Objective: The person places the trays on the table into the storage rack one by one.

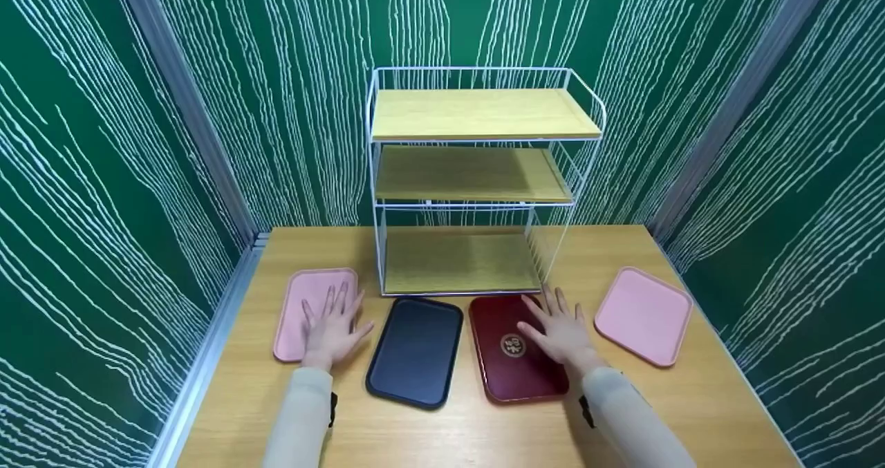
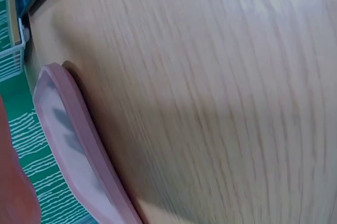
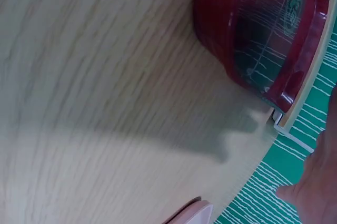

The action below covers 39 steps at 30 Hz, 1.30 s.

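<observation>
In the head view my left hand [image 1: 333, 333] is spread, fingers straight, over the right side of a pink tray [image 1: 294, 323]. It holds nothing, and the tray's shadowed surface shows below it in the left wrist view. My right hand [image 1: 560, 330], also spread and holding nothing, overlaps the right edge of a glossy dark red tray [image 1: 498, 375] with a round gold emblem. Between the hands lies a dark blue rectangular tray [image 1: 416, 350]. A second pink tray [image 1: 644, 316], squarer in outline, lies turned at an angle to the right of my right hand.
Behind the trays stands a white wire rack with three wooden shelves, the top shelf [image 1: 477, 112], middle shelf [image 1: 470, 172] and bottom shelf [image 1: 460, 260]. All stand on a wooden table [image 1: 387, 433]. Green walls [image 1: 304, 95] with white wavy lines enclose it on three sides.
</observation>
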### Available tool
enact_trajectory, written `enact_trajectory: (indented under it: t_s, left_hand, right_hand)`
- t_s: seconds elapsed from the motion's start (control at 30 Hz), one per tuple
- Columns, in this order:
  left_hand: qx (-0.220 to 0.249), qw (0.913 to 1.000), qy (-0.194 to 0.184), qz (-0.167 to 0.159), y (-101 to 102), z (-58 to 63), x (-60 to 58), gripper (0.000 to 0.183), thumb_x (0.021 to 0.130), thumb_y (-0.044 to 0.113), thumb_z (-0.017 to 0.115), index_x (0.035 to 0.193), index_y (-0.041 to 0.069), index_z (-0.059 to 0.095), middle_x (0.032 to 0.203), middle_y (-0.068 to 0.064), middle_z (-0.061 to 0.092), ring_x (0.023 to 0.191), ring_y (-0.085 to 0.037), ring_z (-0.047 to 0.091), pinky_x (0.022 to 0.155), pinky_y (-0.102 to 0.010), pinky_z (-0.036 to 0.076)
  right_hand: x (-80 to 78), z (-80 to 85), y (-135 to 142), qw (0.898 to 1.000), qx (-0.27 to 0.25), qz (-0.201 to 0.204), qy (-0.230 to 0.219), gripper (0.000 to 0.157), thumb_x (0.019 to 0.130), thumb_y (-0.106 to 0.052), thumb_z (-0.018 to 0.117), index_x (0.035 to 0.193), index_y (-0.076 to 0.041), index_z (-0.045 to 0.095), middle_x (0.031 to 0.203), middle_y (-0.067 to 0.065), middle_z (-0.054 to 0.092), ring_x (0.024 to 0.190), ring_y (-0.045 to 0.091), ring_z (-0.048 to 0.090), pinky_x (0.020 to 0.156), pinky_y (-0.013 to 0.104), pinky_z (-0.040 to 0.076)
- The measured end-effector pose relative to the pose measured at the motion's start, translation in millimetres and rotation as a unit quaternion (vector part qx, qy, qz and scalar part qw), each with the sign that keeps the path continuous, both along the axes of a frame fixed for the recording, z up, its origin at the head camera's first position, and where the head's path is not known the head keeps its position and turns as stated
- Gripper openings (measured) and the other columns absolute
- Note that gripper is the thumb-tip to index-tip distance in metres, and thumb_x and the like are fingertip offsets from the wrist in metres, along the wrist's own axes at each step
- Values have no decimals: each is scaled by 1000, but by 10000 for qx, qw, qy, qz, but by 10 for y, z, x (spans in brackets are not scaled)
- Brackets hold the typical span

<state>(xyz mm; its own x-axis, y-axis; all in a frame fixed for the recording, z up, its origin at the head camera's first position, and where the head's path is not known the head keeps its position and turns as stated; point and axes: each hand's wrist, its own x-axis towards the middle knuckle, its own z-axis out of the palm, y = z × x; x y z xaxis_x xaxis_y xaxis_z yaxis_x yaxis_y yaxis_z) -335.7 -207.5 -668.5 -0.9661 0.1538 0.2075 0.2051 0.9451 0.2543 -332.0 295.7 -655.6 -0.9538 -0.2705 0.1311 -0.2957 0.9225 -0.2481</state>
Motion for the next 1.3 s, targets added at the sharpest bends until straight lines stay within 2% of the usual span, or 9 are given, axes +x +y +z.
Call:
enact_trajectory:
  t_s: [0.17,0.4,0.53,0.7,0.87,0.93,1.03,1.17,1.3]
  left_hand:
    - [141,9999,-46,-61,11,130,5,78,102,63,58,168,25,38,175,-13,26,161,-38,22,119,-80,3]
    - [795,9952,411,-403,63,321,39,73,103,53,63,163,14,47,166,-21,42,153,-41,38,119,-75,23]
    - [1018,9916,589,-536,125,476,49,68,104,49,65,159,10,52,161,-22,49,149,-41,45,118,-69,33]
    - [1436,9826,1011,-601,192,702,39,61,104,44,67,151,6,61,152,-23,58,137,-44,57,114,-59,45]
    - [2158,9688,1094,-531,246,916,24,56,106,40,67,150,6,62,152,-20,59,137,-41,58,113,-56,46]
    - [2496,9618,1031,-439,270,991,9,55,107,39,67,150,7,62,152,-19,59,139,-39,57,116,-54,44]
    - [3066,9449,1090,-352,317,1101,-35,50,106,34,69,147,5,64,150,-20,60,138,-39,57,116,-52,45]
    - [3859,9129,1310,-223,416,1304,-117,43,104,24,72,141,1,69,144,-21,65,132,-38,63,109,-51,51]
    - [4603,8785,1277,103,554,1568,-190,41,104,21,72,139,0,69,136,-20,70,122,-35,69,105,-47,55]
  right_hand:
    - [-28,67,35,9996,-152,-100,-194,70,109,-60,49,166,-20,42,175,24,20,158,51,19,119,77,22]
    - [22,139,126,9987,-460,-209,86,59,111,-49,54,161,-18,51,162,30,43,142,54,47,104,71,47]
    - [42,202,208,9969,-704,-336,131,57,112,-46,52,160,-16,51,157,30,49,135,55,54,100,72,49]
    - [56,266,337,9916,-1153,-582,-57,59,113,-50,47,160,-14,52,160,28,46,136,55,52,106,72,44]
    - [109,316,458,9867,-1455,-705,-155,66,113,-57,41,159,-12,53,161,29,45,140,55,48,114,69,37]
    - [140,332,496,9857,-1524,-705,-142,65,113,-56,42,158,-10,53,160,30,46,141,56,47,115,69,36]
    - [179,336,555,9841,-1631,-702,-104,61,114,-51,45,157,-9,54,158,31,47,141,55,46,117,69,34]
    - [218,323,656,9814,-1778,-723,-47,59,114,-47,47,156,-6,55,157,31,48,143,54,46,119,67,32]
    - [253,299,769,9769,-1987,-781,36,56,115,-40,48,154,-2,55,156,31,50,143,54,46,120,66,31]
